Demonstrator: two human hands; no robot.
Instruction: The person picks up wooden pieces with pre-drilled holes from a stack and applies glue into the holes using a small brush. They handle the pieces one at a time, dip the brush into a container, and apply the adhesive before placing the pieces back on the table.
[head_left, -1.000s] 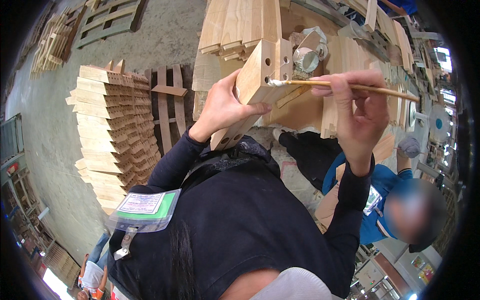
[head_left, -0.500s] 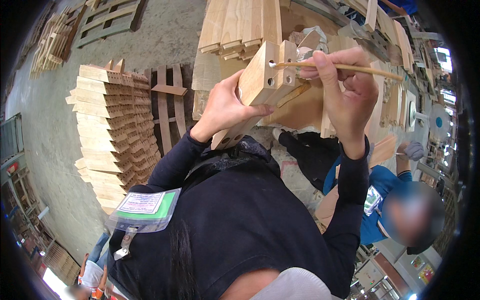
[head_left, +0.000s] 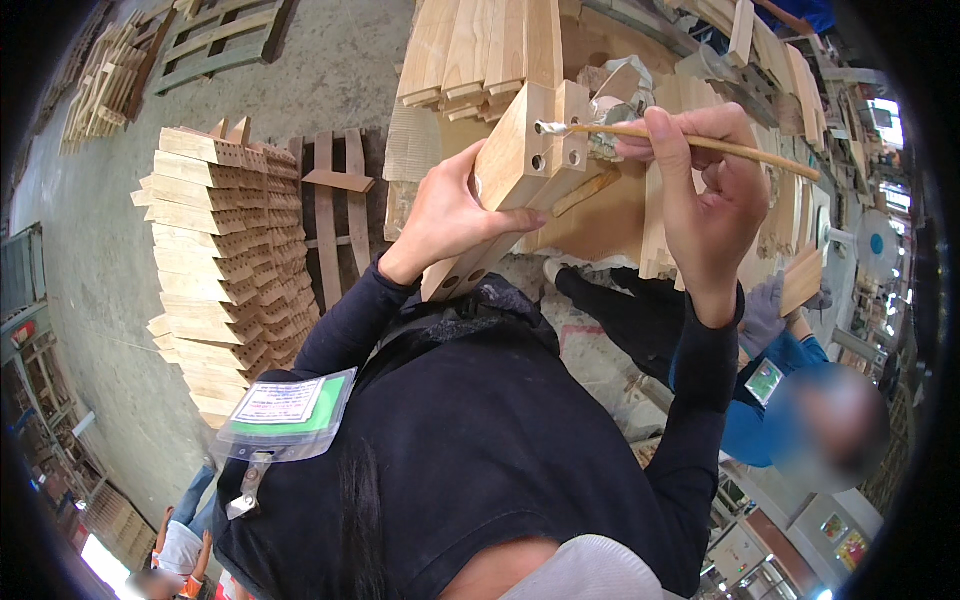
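My left hand (head_left: 455, 212) is closed round two pale wooden pieces held side by side, its thumb lying across their near side. Drilled holes show in the end faces of both the left wooden piece (head_left: 512, 150) and the right wooden piece (head_left: 571, 120). In my right hand (head_left: 708, 175) is a thin wooden stick (head_left: 755, 153), pinched between thumb and fingers. White paste covers the stick's tip, which is at the upper hole of the left piece. More holes show lower along the wood, below my left wrist.
A tall stack of drilled wooden pieces (head_left: 225, 270) stands at the left, beside a pallet (head_left: 340, 215). Boards (head_left: 480, 50) lie on cardboard (head_left: 590, 225) ahead. At the right, a gloved co-worker (head_left: 770, 390) in blue holds a wooden piece (head_left: 801, 280).
My right hand and the stick have shifted slightly right, and white now shows along the stick's tip. My left hand stays put. The co-worker's gloved hands have moved in with a wooden piece.
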